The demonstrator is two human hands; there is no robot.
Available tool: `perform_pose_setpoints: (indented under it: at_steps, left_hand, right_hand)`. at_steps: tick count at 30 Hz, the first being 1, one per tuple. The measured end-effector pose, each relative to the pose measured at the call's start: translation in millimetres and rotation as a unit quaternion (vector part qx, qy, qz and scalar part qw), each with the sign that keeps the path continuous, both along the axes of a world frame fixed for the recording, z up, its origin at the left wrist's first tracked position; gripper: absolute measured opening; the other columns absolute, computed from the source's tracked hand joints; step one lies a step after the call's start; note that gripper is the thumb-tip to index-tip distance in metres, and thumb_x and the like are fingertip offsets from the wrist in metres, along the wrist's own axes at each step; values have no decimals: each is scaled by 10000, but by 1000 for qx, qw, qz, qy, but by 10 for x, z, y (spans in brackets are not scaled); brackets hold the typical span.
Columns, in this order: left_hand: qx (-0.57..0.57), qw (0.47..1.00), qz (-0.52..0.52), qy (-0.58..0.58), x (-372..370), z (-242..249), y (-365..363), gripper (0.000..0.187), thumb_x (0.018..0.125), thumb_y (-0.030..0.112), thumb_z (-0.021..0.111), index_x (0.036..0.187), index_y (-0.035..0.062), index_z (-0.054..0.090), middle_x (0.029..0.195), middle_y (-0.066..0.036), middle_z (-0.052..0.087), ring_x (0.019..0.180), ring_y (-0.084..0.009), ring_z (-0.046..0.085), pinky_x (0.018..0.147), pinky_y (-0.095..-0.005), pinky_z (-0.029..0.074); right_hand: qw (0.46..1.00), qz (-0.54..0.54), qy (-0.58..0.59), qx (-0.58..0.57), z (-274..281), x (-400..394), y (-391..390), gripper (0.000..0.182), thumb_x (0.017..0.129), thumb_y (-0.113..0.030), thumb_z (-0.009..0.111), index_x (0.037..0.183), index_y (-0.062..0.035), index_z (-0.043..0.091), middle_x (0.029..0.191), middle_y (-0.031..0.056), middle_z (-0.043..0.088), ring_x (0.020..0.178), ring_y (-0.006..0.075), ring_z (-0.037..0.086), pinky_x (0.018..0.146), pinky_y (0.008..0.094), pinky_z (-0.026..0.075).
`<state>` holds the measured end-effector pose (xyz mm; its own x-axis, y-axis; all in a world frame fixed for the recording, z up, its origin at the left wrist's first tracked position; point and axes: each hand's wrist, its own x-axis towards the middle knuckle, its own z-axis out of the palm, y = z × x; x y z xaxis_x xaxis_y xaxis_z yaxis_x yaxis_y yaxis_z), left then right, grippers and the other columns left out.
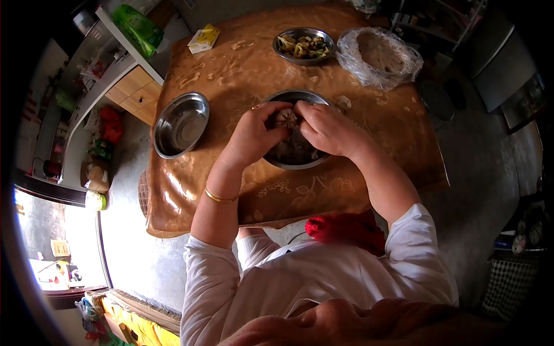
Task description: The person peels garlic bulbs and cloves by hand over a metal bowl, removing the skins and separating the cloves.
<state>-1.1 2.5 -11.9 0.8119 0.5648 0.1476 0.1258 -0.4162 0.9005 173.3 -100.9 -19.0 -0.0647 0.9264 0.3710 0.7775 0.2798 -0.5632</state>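
Note:
Over a metal bowl (297,166), both my hands are closed around a small brown, round piece (287,119) with creases running out from its middle. Its exact kind is hard to make out. My left hand (257,134) has its thumb and fingers curled about the left side of it. From the right, my right hand (330,128) pinches at its edge, fingers bent inward. Dark contents lie in the bowl beneath, partly hidden by the hands. A small pale lump (343,104) rests on the cloth beside the bowl's right rim.
A brown patterned tablecloth (242,69) covers the table. Left stands a second metal bowl (183,126). Farther back are a metal bowl of cut food (304,47), a container wrapped in clear plastic (381,57) and a yellow-white packet (203,38). Wooden drawers (135,92) stand at the left.

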Motion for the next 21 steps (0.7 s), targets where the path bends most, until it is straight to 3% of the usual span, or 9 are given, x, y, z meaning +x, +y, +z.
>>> perform_pose_setpoints:
  at_steps: [2,5,8,14,17,21]
  left_hand:
    - [10,1000,1,-3,10,-19,7,458,773,-54,685,1221,-18,600,1083,-70,670,988,-116,606,875,-273,503]
    - [24,1000,3,1,16,-43,13,463,772,-61,681,1225,-19,597,1090,-69,666,996,-114,602,880,-271,500]
    - [17,1000,1,5,2,-29,14,457,774,-62,678,1222,-19,598,1091,-72,667,999,-115,602,881,-272,500]
    - [36,999,6,-13,15,-38,-9,462,761,-64,686,1212,-12,605,1101,-84,659,1010,-129,605,886,-278,500]
    - [103,994,19,-6,17,8,-45,464,751,-63,691,1204,0,615,1107,-92,647,1013,-145,609,889,-284,500]
    - [83,996,20,-14,20,-16,-30,465,749,-60,693,1203,8,620,1108,-94,640,1013,-153,611,889,-289,502]
  right_hand:
    - [998,-2,16,-68,58,-6,-27,158,893,-94,499,979,38,488,906,269,609,904,453,587,753,489,460]
    - [998,-3,-1,-60,62,-21,-39,164,905,-104,497,989,36,485,930,270,608,918,446,586,758,485,459]
    - [998,19,-35,46,-25,18,-5,164,894,-106,531,938,47,496,756,248,622,754,400,650,659,459,522]
    - [999,-6,-33,41,-1,-5,-4,148,878,-90,535,936,44,512,788,256,638,766,416,644,674,481,519]
    - [998,-25,-36,49,-2,-48,-3,143,869,-84,539,932,43,528,789,261,640,766,417,645,674,491,519]
    - [997,-42,-25,53,-4,-56,24,124,866,-84,544,895,36,547,767,253,638,750,414,645,664,489,521]
